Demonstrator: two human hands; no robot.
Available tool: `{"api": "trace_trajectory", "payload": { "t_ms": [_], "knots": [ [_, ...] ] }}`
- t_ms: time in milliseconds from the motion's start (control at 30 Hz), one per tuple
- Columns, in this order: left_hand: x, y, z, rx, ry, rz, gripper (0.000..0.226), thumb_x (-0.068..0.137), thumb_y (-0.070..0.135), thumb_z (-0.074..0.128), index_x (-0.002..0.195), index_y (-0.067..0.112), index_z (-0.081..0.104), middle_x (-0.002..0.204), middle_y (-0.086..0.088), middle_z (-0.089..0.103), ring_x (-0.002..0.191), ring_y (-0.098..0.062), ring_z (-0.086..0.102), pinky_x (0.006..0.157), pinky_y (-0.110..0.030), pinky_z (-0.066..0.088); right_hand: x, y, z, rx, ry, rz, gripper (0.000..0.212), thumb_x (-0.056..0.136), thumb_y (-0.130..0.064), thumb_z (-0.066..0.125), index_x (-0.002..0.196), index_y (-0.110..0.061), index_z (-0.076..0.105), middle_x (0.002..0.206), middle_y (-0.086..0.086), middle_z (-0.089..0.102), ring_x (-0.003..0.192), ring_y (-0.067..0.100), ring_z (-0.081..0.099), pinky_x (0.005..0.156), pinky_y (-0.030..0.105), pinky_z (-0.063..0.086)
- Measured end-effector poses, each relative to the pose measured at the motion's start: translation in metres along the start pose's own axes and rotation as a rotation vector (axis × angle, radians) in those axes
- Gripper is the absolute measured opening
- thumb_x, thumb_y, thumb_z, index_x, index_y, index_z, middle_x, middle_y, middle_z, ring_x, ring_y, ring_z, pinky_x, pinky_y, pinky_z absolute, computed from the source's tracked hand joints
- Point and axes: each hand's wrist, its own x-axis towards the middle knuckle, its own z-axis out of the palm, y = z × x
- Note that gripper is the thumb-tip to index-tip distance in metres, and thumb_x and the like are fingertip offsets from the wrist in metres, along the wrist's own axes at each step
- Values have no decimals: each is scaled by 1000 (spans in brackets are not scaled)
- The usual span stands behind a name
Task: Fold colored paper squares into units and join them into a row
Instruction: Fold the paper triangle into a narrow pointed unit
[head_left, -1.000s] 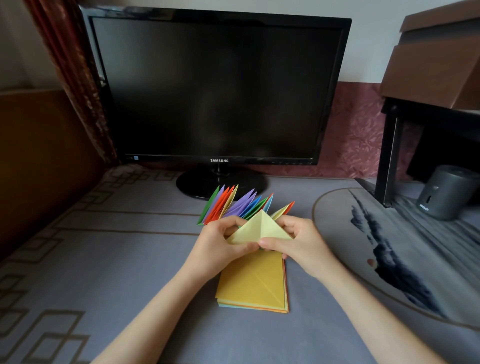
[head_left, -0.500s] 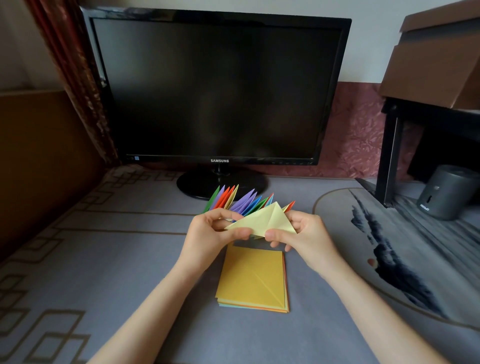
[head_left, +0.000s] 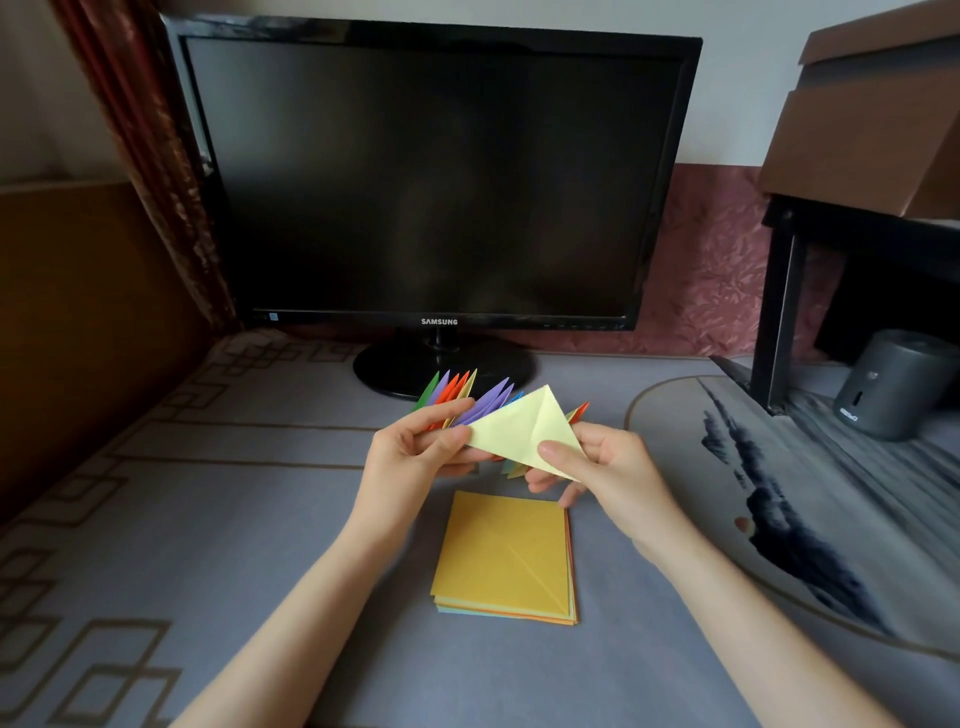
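A: Above the grey patterned counter (head_left: 208, 519), on the left, the left hand (head_left: 415, 457) pinches the left corner of the pale yellow folded paper triangle (head_left: 524, 431) between thumb and fingers. Does it hold the row too?

B: I cannot tell. The row of joined coloured paper units (head_left: 467, 400) sits just behind that hand and the triangle, and they hide its near part. Further right, the right hand (head_left: 608, 467) grips the triangle's lower right edge, thumb on top, fingers curled beneath.

A: And the stack of paper squares with an orange-yellow top sheet (head_left: 504, 556)?

B: Flat on the counter, below both hands and apart from them.

A: What could go wrong from here?

B: My guess is that the triangle slips beside a pocket instead of into it, because the hands cover the row's end. A hard push could buckle the thin paper or spring its flaps open. A loose hold on the row could let joined units slide apart.

A: Which way does the triangle point?

B: Its peak points up and away, toward the black monitor (head_left: 436, 176). Its long edge runs left to right, dipping toward the right hand. The row's long axis also runs left to right, with its tips slanting up and rightward.
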Motion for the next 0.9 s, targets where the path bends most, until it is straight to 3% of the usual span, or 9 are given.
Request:
{"api": "trace_trajectory", "payload": {
  "t_ms": [167,300,467,600,667,733,767,833,900],
  "knots": [
    [0,1,4,-99,22,19,29,95,16,50,122,19,56,89,-4,74,79,-25,73,75,-35,58,-2,-3,3,105,-25,-23,17,97,-10,45,102,-4,61,83,14,74,75,28,72,51,25,51],
    [-1,1,8,-70,-30,-54,41,80,34,59,115,13,56,100,-11,72,89,-25,72,76,-31,59,-2,-3,7,170,0,-25,16,96,-13,48,104,0,52,78,16,72,73,32,71,49,27,53],
    [-3,-6,12,119,-76,-45,19,76,19,73,93,15,68,87,-6,75,80,-19,71,71,-24,57,-4,-1,16,184,-67,-16,14,96,-10,47,104,1,50,76,15,72,73,33,71,47,28,52],
    [-2,-8,10,75,-11,-35,11,80,9,71,91,7,69,83,-15,74,78,-32,71,75,-37,59,-4,0,20,127,-99,-19,17,96,-17,48,103,-3,51,79,13,73,72,31,71,48,27,51],
    [-1,-7,9,11,14,-53,9,84,4,67,92,7,68,77,-14,72,72,-29,71,69,-34,60,-1,4,19,80,-11,-71,16,98,-19,45,102,-7,54,86,8,72,73,28,69,48,27,49],
    [0,-4,9,-18,10,-86,11,86,3,64,93,10,68,76,-7,72,68,-20,71,63,-25,58,1,6,13,7,107,-224,19,94,-11,43,105,-18,56,101,-1,67,84,20,64,58,29,51],
    [0,-4,8,-8,-11,-96,12,87,4,63,94,11,68,79,-3,73,70,-18,71,62,-23,57,2,6,9,-51,129,-310,35,87,-3,39,108,-24,56,113,-5,63,94,16,62,68,29,52],
    [1,-5,7,46,-52,-109,11,87,6,63,93,12,70,84,4,74,74,-13,71,63,-21,57,-1,2,4,-223,114,-423,58,77,12,35,109,-31,58,135,-9,49,117,10,51,90,23,46],
    [1,-6,5,100,-85,-109,8,86,9,64,89,10,71,85,5,74,78,-13,70,66,-21,57,-3,0,3,-375,58,-450,58,80,17,46,100,-35,63,144,-13,37,129,6,38,99,16,38]
  ]
}}
